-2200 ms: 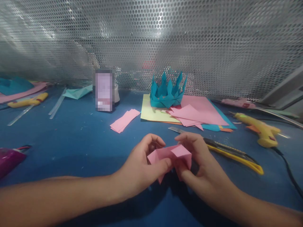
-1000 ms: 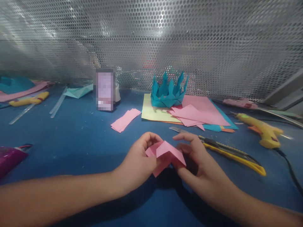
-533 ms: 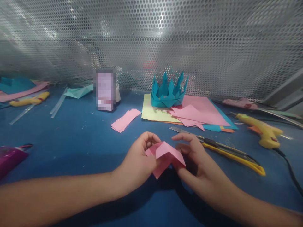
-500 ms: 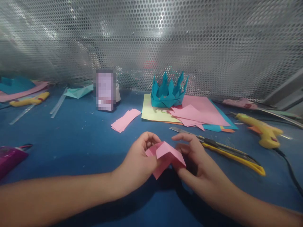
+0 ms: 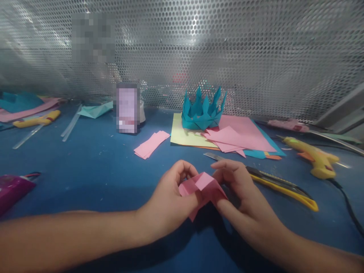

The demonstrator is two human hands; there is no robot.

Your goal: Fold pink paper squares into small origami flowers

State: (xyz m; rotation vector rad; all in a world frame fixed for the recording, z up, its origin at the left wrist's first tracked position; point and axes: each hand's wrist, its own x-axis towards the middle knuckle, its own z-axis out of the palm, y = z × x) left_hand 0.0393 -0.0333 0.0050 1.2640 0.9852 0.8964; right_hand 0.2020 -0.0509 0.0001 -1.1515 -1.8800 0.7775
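A folded piece of pink paper (image 5: pixel 206 182) is held between my two hands, just above the blue table. My left hand (image 5: pixel 173 201) grips its left side, with the thumb pressed across the front and the fingers curled behind. On the right edge, my right hand (image 5: pixel 241 197) pinches the paper between thumb and fingers, its index finger raised and bent. Behind my right hand lies a yellow-and-black utility knife (image 5: pixel 281 185) with its blade out. A small stack of pink paper strips (image 5: pixel 151 145) rests beyond my left hand.
A teal paper crown (image 5: pixel 202 115) stands on stacked coloured sheets (image 5: pixel 182 132). Yellow glue guns lie at right (image 5: pixel 315 155) and far left, the right one trailing a cord. A phone (image 5: pixel 127 110) stands upright near the perforated metal panel (image 5: pixel 244 57). A purple object (image 5: pixel 17 191) lies left.
Both hands and the pink paper have shifted slightly right. The paper has tilted, and my left thumb now lies further across its front.
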